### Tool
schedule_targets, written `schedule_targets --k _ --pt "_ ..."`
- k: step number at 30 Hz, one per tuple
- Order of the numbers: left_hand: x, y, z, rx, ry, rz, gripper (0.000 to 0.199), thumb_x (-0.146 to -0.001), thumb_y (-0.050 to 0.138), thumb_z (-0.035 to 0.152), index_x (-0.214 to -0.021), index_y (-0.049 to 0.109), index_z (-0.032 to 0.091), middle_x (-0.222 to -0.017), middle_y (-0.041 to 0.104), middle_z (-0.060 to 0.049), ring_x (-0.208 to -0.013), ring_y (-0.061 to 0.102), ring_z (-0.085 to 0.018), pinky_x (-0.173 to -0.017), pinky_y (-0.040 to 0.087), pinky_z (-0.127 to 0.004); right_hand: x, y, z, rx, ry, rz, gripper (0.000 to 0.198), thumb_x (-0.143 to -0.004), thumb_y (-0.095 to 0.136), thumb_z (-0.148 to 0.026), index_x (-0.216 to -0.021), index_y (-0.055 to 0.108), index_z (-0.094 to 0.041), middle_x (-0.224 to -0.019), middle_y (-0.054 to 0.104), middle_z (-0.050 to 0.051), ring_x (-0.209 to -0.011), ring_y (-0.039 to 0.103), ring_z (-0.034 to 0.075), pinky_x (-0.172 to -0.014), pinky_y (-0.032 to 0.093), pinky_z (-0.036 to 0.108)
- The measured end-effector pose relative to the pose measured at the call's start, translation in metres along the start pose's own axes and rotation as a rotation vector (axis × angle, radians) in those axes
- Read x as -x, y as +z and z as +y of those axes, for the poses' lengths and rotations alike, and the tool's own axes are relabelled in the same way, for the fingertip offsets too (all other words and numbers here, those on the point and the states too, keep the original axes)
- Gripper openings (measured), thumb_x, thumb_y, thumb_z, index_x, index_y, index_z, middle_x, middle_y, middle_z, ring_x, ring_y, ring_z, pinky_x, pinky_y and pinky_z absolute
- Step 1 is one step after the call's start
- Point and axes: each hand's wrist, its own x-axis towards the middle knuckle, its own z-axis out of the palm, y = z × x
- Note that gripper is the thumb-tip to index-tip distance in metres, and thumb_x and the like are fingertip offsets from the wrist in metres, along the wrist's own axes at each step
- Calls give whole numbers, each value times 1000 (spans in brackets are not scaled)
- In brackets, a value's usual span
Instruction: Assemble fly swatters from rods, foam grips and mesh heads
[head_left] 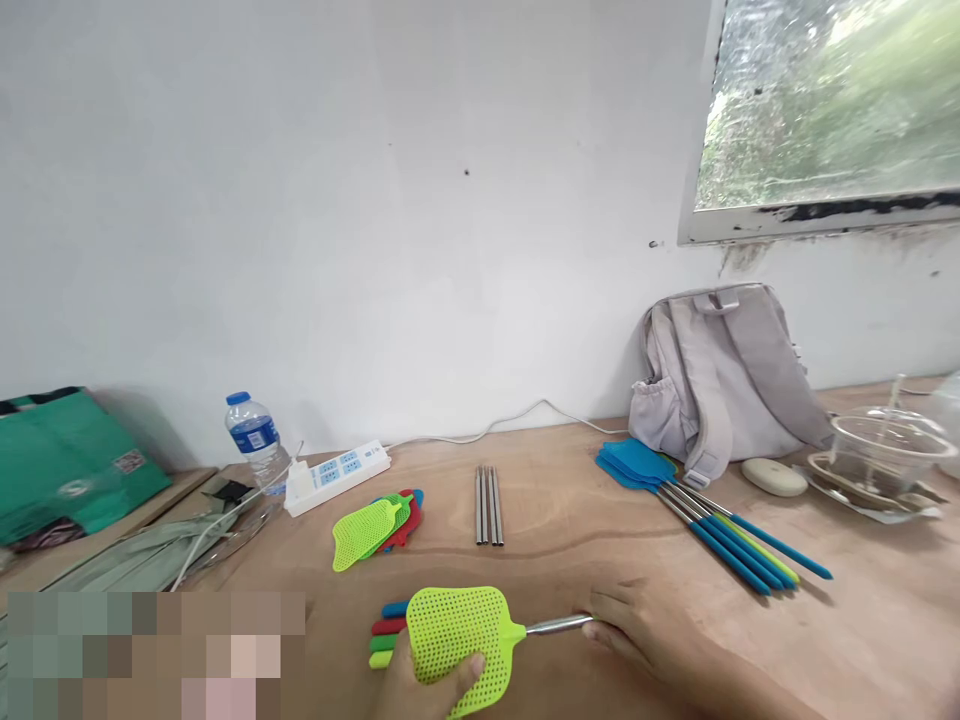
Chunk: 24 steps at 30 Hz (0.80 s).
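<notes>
A yellow-green fly swatter [459, 625] with a metal rod is held low in front of me. My left hand [431, 685] grips its perforated head, thumb on top. My right hand [626, 625] is closed around the far end of the rod, covering that end. Behind the swatter head, blue, red, green and yellow-green handle grips [386, 643] lie side by side, partly hidden. Just beyond, loose swatter heads [365, 530] in yellow-green, green, red and blue overlap in a pile. Several metal rods [489, 505] lie parallel to the right of that pile.
Complete swatters [720, 525], mostly blue, are stacked at right before a grey backpack [720, 375]. Near it are a beige oval object [774, 477] and a plastic cup [889, 450]. A power strip [341, 475], water bottle [256, 440] and green bag [79, 465] stand left. The lower left is pixelated.
</notes>
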Motion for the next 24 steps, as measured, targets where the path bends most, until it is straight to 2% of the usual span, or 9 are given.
schedule_targets --k 5,8,10,14,18,21,24 --pt "2 -5 20 -47 20 -75 50 -45 77 44 -78 55 14 -62 64 -3 -36 49 -10 -27 35 -19 -3 -4 -6 -89 36 -29 30 -89 32 -36 -84 58 -22 -73 62 2 -62 57 14 -55 34 24" --pt "2 -13 41 -49 23 -184 43 -49 76 43 -74 58 13 -61 63 -4 -42 53 -12 -28 37 -18 -4 -6 -9 -171 55 2 24 -86 39 -37 -94 57 -24 -83 63 4 -73 58 16 -63 39 25" --pt "0 -19 49 -20 11 -208 40 -51 75 40 -75 59 12 -61 63 -4 -44 54 -13 -29 38 -18 -4 -5 -8 -231 106 39 23 -84 42 -34 -99 56 -23 -87 63 6 -77 58 17 -66 41 26" --pt "-7 -28 47 172 -46 -168 38 -52 76 32 -79 59 13 -62 63 -3 -49 56 -15 -28 37 -17 -1 0 1 -410 173 111 19 -80 44 -26 -94 56 -21 -85 62 6 -76 57 16 -66 45 26" --pt "-15 -34 42 456 -60 -215 33 -54 73 36 -75 60 14 -58 63 -4 -47 58 -18 -34 43 -24 1 6 9 -550 226 201 18 -80 48 -31 -92 57 -22 -87 63 6 -77 58 17 -67 46 27" --pt "-19 -41 46 599 17 -227 32 -55 70 36 -78 63 15 -68 67 -6 -47 59 -18 -40 46 -27 0 6 11 -636 330 253 21 -79 49 -36 -92 57 -22 -83 63 6 -75 57 18 -60 45 27" --pt "-25 -48 49 637 146 -160 27 -55 69 30 -78 64 16 -70 68 -6 -49 59 -19 -43 47 -28 -5 5 12 -745 398 326 24 -79 49 -41 -88 57 -21 -75 59 3 -70 54 17 -57 42 26"
